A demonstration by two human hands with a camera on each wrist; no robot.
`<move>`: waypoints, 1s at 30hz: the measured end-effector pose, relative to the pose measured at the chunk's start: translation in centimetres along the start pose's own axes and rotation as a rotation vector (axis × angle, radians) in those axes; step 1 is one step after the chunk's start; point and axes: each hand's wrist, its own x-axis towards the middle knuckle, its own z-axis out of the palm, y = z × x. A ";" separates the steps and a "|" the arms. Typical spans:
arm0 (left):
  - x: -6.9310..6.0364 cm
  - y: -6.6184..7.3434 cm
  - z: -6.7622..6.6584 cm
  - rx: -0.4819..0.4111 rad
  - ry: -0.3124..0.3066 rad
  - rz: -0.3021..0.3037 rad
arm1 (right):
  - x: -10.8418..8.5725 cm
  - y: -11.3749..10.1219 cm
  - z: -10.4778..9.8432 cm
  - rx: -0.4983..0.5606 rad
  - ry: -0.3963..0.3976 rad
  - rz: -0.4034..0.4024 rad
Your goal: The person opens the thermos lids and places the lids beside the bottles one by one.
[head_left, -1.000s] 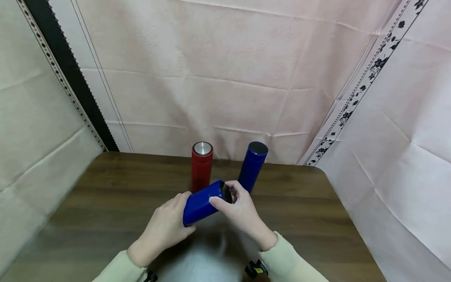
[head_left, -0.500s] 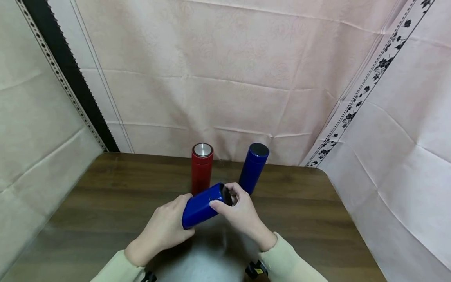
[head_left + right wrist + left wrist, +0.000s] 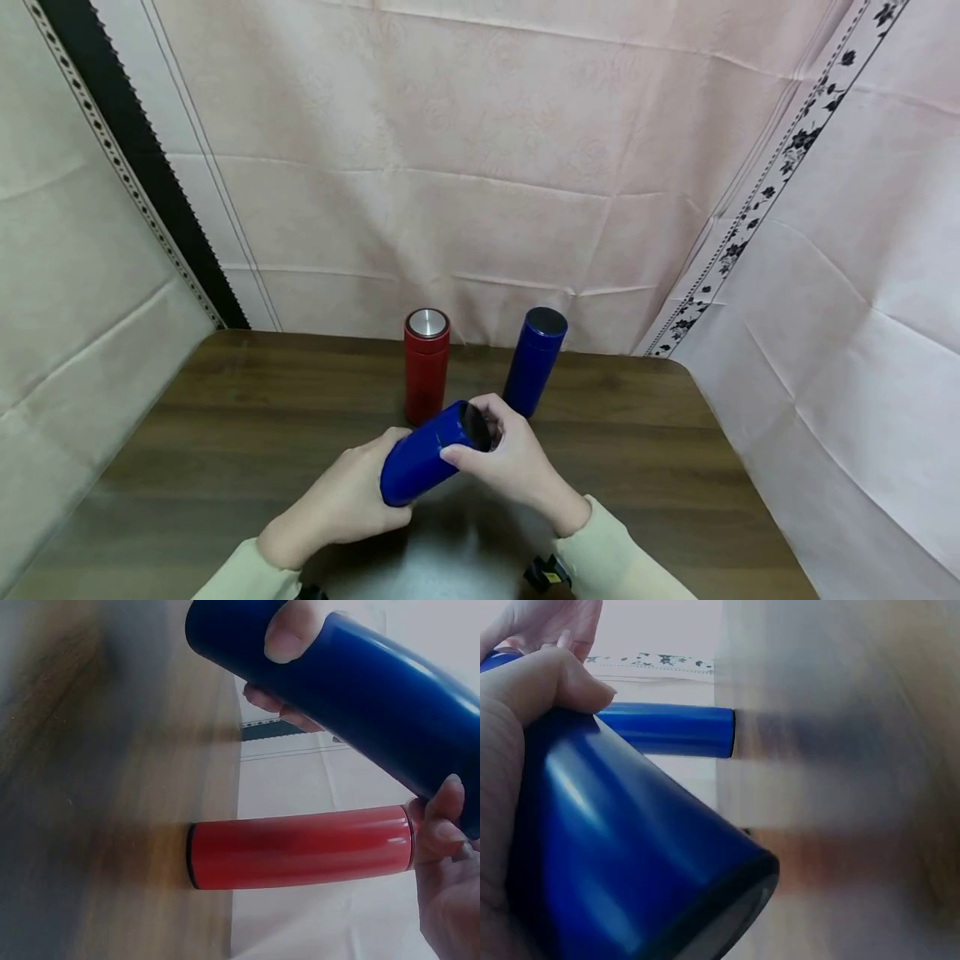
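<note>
A blue vacuum flask (image 3: 420, 462) is held tilted above the table, its dark-topped lid end pointing up and to the right. My left hand (image 3: 345, 496) grips its body near the base, thumb and fingers wrapped round it. At the other end my right hand (image 3: 517, 458) grips the lid between thumb and fingers. In the left wrist view the flask (image 3: 630, 840) fills the foreground, its base toward the camera. Whether the lid is loose or seated cannot be told.
Behind the hands stand a red flask (image 3: 426, 371) with a silver top and a second blue flask (image 3: 534, 362) with a dark top. They are on a brown wooden table (image 3: 247, 417). Pale cloth (image 3: 465, 167) hangs round its back and sides.
The held flask and both hands have shifted slightly down toward the person, the left hand also a little left. The grips stay alike, and the two standing flasks stay put.
</note>
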 end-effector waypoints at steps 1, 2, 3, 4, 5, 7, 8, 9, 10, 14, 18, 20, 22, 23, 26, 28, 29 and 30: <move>0.0 -0.2 -0.1 -0.030 -0.016 0.001 | 0.0 0.0 0.0 -0.006 -0.007 -0.016; 0.0 -0.3 -0.1 -0.048 -0.025 0.004 | 0.0 0.0 0.1 -0.008 -0.010 -0.030; 0.0 -0.4 -0.1 -0.053 -0.023 0.006 | 0.0 0.0 0.2 -0.012 -0.008 -0.042; 0.1 -0.5 -0.1 -0.054 -0.014 0.005 | 0.0 -0.1 0.2 -0.016 -0.001 -0.052; 0.1 -0.5 -0.1 -0.052 -0.001 0.004 | 0.0 0.0 0.3 -0.020 0.010 -0.056; 0.3 -0.5 -0.1 -0.032 0.030 -0.001 | 0.0 0.0 0.4 -0.031 0.044 -0.051; 0.3 -0.5 0.0 -0.015 0.047 -0.005 | 0.0 0.0 0.4 -0.038 0.064 -0.045; 0.4 -0.4 0.0 0.002 0.067 -0.012 | 0.1 0.0 0.5 -0.046 0.082 -0.036; 0.4 -0.3 0.1 0.022 0.089 -0.016 | 0.1 0.1 0.5 -0.054 0.102 -0.025; 0.4 -0.1 0.1 0.109 0.168 0.002 | 0.3 0.2 0.5 -0.091 0.143 0.014; 0.4 -0.1 -0.3 0.203 0.234 0.051 | 0.4 0.1 0.4 -0.112 0.129 0.053; 0.5 -0.2 -0.5 0.252 0.252 0.080 | 0.4 0.0 0.4 -0.107 0.117 0.078; 0.5 -0.3 -0.6 0.291 0.263 0.113 | 0.4 0.1 0.4 -0.091 0.100 0.099; 0.5 -0.4 -0.6 0.307 0.269 0.129 | 0.4 0.1 0.3 -0.080 0.088 0.109; 0.5 -0.5 -0.7 0.346 0.288 0.167 | 0.3 0.2 0.1 -0.053 0.055 0.127; 0.5 -0.4 -0.7 0.357 0.292 0.179 | 0.1 0.2 -0.1 -0.078 0.047 0.131; 0.5 -0.4 -0.6 0.362 0.289 0.182 | 0.0 0.3 -0.2 -0.089 0.044 0.133; 0.5 -0.4 -0.6 0.367 0.285 0.184 | -0.1 0.3 -0.3 -0.100 0.041 0.136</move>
